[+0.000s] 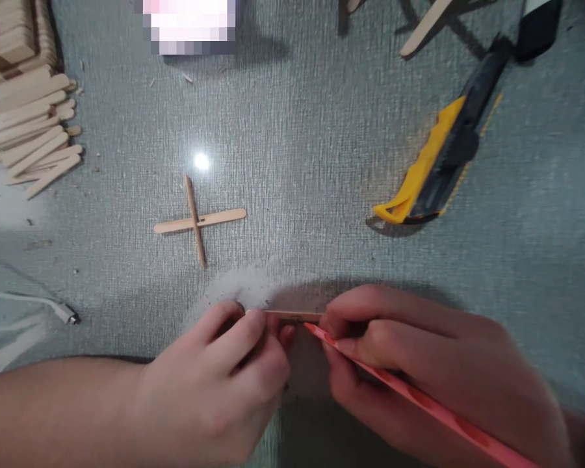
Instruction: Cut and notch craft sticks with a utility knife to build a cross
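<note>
My left hand [224, 377] is closed, its fingertips pinching the left end of a wooden craft stick [292, 316] that lies across the grey mat near me. My right hand [419, 364] is closed around a red pencil [419, 403], whose tip touches the stick's right part. Farther out, two craft sticks form a cross [197, 221] lying flat on the mat, untouched.
A heap of craft sticks [29, 123] sits at the far left. A yellow and black utility knife [439, 162] lies at the right. More sticks [426, 26] and a dark object [539, 26] are at the top right. A white cable plug [65, 313] rests at left.
</note>
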Available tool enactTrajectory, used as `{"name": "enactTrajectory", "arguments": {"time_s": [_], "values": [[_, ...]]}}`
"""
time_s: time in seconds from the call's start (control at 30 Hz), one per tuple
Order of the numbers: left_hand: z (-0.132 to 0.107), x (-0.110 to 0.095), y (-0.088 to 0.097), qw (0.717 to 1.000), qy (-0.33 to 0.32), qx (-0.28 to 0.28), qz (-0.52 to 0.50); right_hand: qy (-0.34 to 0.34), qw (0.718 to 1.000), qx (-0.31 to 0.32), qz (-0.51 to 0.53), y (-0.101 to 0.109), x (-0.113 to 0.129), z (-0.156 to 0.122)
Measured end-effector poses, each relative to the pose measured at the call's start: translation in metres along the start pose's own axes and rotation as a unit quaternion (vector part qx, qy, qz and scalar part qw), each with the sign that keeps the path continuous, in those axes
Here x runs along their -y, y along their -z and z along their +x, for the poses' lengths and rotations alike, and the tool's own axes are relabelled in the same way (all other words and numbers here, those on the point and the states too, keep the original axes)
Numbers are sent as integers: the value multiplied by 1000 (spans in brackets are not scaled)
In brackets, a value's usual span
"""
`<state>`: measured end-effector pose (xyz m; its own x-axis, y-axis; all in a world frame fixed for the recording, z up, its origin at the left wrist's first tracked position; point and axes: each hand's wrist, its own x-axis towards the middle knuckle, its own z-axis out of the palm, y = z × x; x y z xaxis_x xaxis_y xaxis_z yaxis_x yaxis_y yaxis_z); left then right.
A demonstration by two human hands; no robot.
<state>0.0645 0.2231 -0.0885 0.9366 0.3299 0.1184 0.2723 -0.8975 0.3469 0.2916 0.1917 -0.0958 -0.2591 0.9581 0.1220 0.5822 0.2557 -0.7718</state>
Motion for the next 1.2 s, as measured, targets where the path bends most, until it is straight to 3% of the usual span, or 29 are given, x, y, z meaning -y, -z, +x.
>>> {"name": "enactTrajectory", "arguments": {"time_s": [0.77,1.2], "values": [[1,3,1,1000,-5,10,-8,-4,1000,13,13,3,-5,1],[0,3,1,1000,-4,9,-7,1,1000,-10,19,3,-5,0]]}}
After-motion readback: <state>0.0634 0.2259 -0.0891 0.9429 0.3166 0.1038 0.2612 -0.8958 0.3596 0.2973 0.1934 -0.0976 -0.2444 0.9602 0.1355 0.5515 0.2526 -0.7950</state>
